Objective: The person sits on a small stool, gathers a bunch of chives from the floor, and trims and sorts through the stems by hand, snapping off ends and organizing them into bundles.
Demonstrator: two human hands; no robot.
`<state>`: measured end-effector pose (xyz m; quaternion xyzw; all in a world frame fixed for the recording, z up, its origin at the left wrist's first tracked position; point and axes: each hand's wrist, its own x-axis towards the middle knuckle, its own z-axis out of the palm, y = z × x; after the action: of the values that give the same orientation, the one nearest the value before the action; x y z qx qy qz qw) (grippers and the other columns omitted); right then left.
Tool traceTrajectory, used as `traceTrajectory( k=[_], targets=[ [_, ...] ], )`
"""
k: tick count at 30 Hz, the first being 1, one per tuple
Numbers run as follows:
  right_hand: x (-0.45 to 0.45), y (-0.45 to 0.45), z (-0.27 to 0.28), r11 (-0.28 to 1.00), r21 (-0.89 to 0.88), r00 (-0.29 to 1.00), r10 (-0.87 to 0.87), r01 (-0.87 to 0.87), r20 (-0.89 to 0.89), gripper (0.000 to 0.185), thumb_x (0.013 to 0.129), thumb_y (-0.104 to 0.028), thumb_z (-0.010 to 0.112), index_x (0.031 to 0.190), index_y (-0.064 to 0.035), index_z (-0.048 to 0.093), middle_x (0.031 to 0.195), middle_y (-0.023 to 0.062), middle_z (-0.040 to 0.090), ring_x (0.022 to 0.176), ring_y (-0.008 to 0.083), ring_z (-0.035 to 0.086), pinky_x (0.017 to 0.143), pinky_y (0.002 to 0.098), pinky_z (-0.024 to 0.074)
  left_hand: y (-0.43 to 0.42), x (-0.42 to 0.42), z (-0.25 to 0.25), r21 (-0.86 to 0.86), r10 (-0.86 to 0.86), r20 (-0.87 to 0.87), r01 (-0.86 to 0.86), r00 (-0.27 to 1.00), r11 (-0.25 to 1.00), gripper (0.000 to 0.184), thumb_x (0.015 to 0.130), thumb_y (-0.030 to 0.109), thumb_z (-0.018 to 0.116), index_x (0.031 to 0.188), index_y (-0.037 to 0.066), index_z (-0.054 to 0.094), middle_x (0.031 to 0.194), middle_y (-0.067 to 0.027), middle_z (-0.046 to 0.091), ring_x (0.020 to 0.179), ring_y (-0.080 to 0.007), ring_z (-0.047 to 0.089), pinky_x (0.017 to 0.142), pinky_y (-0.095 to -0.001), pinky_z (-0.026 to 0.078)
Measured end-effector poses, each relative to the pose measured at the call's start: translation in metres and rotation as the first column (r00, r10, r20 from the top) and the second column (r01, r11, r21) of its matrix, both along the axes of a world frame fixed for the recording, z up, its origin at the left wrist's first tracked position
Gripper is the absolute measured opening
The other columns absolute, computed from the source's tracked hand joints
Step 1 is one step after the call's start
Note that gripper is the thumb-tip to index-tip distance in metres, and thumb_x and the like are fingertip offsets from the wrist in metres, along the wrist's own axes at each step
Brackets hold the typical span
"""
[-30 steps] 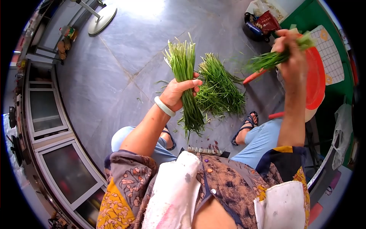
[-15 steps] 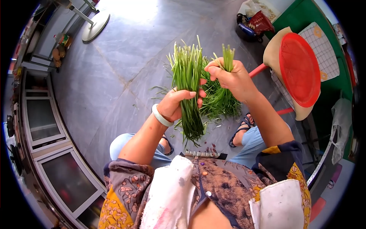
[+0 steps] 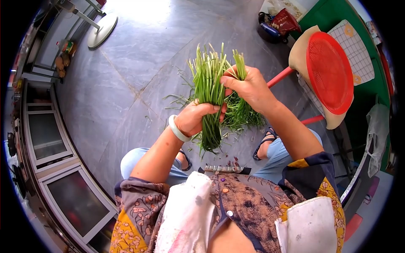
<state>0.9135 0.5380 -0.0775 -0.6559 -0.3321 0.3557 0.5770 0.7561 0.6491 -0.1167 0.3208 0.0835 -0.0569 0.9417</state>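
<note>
A thick bundle of long green stalks (image 3: pixel 209 84) stands upright, pale ends up, with my left hand (image 3: pixel 196 117) wrapped round its lower half. A pale bangle (image 3: pixel 177 128) circles that wrist. Close to the right side of the bundle, my right hand (image 3: pixel 249 86) is closed on a small bunch of green stalks (image 3: pixel 239 64), pale tips up. Its fingertips are at the edge of the larger bundle; whether they touch it I cannot tell. Below and behind that hand, a pile of greens (image 3: pixel 242 114) lies on the floor, partly hidden.
At the right, a red mesh basket (image 3: pixel 330 71) rests on a tan support beside a green surface (image 3: pixel 322 21) with a checked cloth (image 3: pixel 356 52). A dark bag (image 3: pixel 272 33) lies farther back. Glass-fronted cabinets (image 3: pixel 76 198) line the left; a round stand base (image 3: pixel 102 30) stands upper left.
My right hand has come from above the red basket to beside the bundle, its small bunch now upright. The bundle in my left hand has shifted slightly.
</note>
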Motion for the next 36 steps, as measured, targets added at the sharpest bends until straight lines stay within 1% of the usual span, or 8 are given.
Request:
traceTrajectory(
  k=[3, 6, 11, 15, 18, 21, 29, 36],
  targets=[
    [-0.002, -0.002, 0.021, 0.992, -0.124, 0.992, -0.014, -0.003, -0.129, 0.014, 0.085, -0.015, 0.067, 0.084, -0.0019, 0.062, 0.075, 0.0021, 0.062, 0.065, 0.0088, 0.058, 0.058, 0.0232, 0.0455, -0.001, 0.000, -0.001, -0.012, -0.013, 0.007, 0.013, 1.000, 1.000, 0.052, 0.082, 0.004, 0.050, 0.134, 0.003, 0.046, 0.097, -0.0058, 0.059, 0.083, -0.0161, 0.056, 0.077, -0.0296, 0.047],
    [-0.002, -0.004, 0.024, 0.997, -0.077, 0.948, -0.024, 0.000, -0.317, 0.010, 0.084, -0.013, 0.067, 0.084, -0.0047, 0.062, 0.073, 0.0005, 0.060, 0.061, 0.0069, 0.053, 0.053, 0.0217, 0.0410, -0.002, -0.001, -0.006, -0.044, -0.009, -0.004, 0.009, 1.000, 0.999, 0.050, 0.082, 0.005, 0.051, 0.132, 0.003, 0.048, 0.100, -0.0065, 0.060, 0.087, -0.0166, 0.057, 0.079, -0.0304, 0.047],
    [0.004, -0.004, 0.018, 0.999, -0.036, 0.923, -0.008, -0.007, -0.386, 0.006, 0.085, -0.012, 0.065, 0.085, -0.0069, 0.062, 0.071, -0.0022, 0.056, 0.057, 0.0031, 0.043, 0.048, 0.0198, 0.0308, -0.001, -0.001, -0.007, -0.151, 0.147, -0.068, -0.156, 0.987, 0.976, 0.045, 0.083, 0.008, 0.053, 0.127, 0.003, 0.051, 0.106, -0.0066, 0.061, 0.093, -0.0175, 0.058, 0.084, -0.0321, 0.048],
    [-0.002, -0.001, 0.024, 0.998, -0.048, 0.924, -0.053, 0.037, -0.379, 0.007, 0.085, -0.013, 0.065, 0.084, -0.0074, 0.061, 0.068, -0.0044, 0.053, 0.054, 0.0023, 0.039, 0.047, 0.0202, 0.0288, -0.002, -0.002, -0.011, -0.187, 0.137, -0.031, -0.141, 0.990, 0.972, 0.038, 0.083, 0.009, 0.064, 0.119, 0.004, 0.055, 0.102, -0.0055, 0.061, 0.090, -0.0163, 0.059, 0.080, -0.0309, 0.049],
    [0.003, -0.003, 0.021, 0.999, -0.023, 0.917, -0.040, 0.033, -0.396, 0.009, 0.085, -0.014, 0.066, 0.084, -0.0068, 0.061, 0.068, -0.0039, 0.052, 0.052, 0.0031, 0.038, 0.046, 0.0211, 0.0275, 0.002, -0.002, -0.010, -0.080, 0.140, -0.080, -0.146, 0.987, 0.986, 0.034, 0.083, 0.008, 0.067, 0.115, 0.004, 0.056, 0.096, -0.0057, 0.063, 0.086, -0.0163, 0.060, 0.079, -0.0298, 0.049],
    [0.011, -0.003, 0.023, 0.995, 0.026, 0.890, -0.078, 0.100, -0.448, 0.011, 0.086, -0.015, 0.066, 0.084, -0.0056, 0.062, 0.069, -0.0020, 0.053, 0.050, 0.0043, 0.037, 0.045, 0.0219, 0.0266, 0.003, -0.002, -0.004, -0.101, 0.207, -0.169, -0.226, 0.964, 0.969, 0.031, 0.085, 0.007, 0.064, 0.114, 0.003, 0.056, 0.088, -0.0047, 0.063, 0.076, -0.0164, 0.060, 0.072, -0.0305, 0.051],
    [0.047, -0.019, 0.046, 0.964, 0.178, 0.889, -0.100, 0.198, -0.446, 0.015, 0.092, -0.014, 0.060, 0.091, 0.0000, 0.064, 0.075, 0.0038, 0.058, 0.048, 0.0044, 0.036, 0.042, 0.0199, 0.0267, 0.047, -0.011, -0.027, -0.059, 0.374, -0.135, -0.384, 0.918, 0.921, 0.034, 0.085, 0.006, 0.056, 0.118, 0.001, 0.051, 0.084, -0.0067, 0.061, 0.071, -0.0169, 0.057, 0.070, -0.0310, 0.049],
    [0.072, -0.039, 0.062, 0.923, 0.219, 0.892, -0.210, 0.315, -0.400, 0.016, 0.090, -0.017, 0.064, 0.089, -0.0013, 0.061, 0.071, 0.0016, 0.055, 0.047, 0.0036, 0.033, 0.043, 0.0211, 0.0227, 0.101, -0.041, -0.037, 0.198, 0.682, -0.197, -0.652, 0.705, 0.732, 0.034, 0.080, 0.006, 0.052, 0.114, 0.001, 0.052, 0.080, -0.0049, 0.057, 0.068, -0.0157, 0.053, 0.065, -0.0301, 0.046]
  ],
)
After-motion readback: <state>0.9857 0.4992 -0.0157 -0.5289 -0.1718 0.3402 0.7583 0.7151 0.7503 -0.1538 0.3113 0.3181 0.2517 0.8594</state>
